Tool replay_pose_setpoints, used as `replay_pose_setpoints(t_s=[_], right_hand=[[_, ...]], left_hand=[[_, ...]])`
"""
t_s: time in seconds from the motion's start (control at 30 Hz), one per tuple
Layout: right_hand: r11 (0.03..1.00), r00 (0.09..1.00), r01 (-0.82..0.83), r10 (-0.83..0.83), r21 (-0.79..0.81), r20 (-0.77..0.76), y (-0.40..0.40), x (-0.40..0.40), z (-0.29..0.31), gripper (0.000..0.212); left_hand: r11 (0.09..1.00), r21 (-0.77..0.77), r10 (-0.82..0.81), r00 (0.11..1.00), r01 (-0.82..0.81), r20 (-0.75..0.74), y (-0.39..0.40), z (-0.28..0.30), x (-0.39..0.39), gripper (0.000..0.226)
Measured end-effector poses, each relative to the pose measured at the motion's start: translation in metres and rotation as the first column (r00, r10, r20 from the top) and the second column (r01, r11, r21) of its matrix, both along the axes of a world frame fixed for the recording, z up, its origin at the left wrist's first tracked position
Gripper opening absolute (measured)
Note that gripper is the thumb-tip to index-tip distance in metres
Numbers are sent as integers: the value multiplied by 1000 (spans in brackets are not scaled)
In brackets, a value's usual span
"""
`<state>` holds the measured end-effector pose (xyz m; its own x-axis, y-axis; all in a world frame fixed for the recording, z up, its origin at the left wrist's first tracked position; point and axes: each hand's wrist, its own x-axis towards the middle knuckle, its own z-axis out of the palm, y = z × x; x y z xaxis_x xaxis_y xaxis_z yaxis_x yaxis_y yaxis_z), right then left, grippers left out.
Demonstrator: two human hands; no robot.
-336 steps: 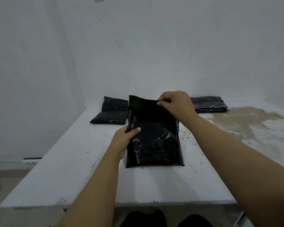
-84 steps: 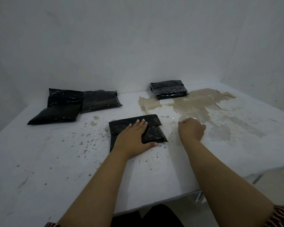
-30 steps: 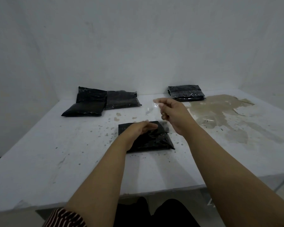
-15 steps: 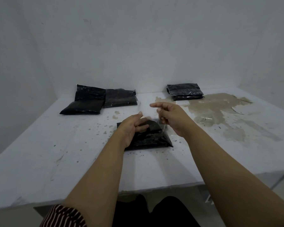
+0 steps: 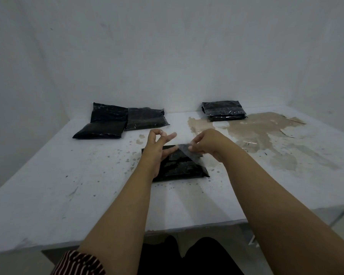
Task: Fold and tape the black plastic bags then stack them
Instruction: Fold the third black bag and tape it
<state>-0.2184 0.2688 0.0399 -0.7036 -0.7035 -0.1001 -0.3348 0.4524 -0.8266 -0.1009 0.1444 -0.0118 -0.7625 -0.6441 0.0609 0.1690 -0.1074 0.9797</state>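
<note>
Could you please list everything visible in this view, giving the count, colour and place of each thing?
folded bag: one, black, table centre, under both hands.
strip of tape: one, clear, above the folded bag, held between both hands.
unfolded bags: two, black, far left of table, overlapping.
stacked bags: a small pile, exact count unclear, black, far right by the wall.
table: one, white, with a brown patch of worn surface on the right and small specks in the middle.
wall: white, behind the table.
left hand: one, over the folded bag's left part, fingertips at the tape's left end.
right hand: one, pinches the tape's right end.
</note>
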Motion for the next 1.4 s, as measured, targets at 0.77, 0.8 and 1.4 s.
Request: replay_pose_setpoints(t_s=[0.77,0.8,1.4], right_hand=[[990,993,111,-115,83,33,20,-7,1,7],[992,993,113,-115,49,38,21,-5,1,10],[898,904,395,-342,-192,258,19,-8,-25,17]], left_hand=[[992,50,119,991,-116,-65,8,0,6,12],[991,58,126,990,-122,-66,8,1,7,13],[954,131,290,941,-269,-174,10,5,13,12]])
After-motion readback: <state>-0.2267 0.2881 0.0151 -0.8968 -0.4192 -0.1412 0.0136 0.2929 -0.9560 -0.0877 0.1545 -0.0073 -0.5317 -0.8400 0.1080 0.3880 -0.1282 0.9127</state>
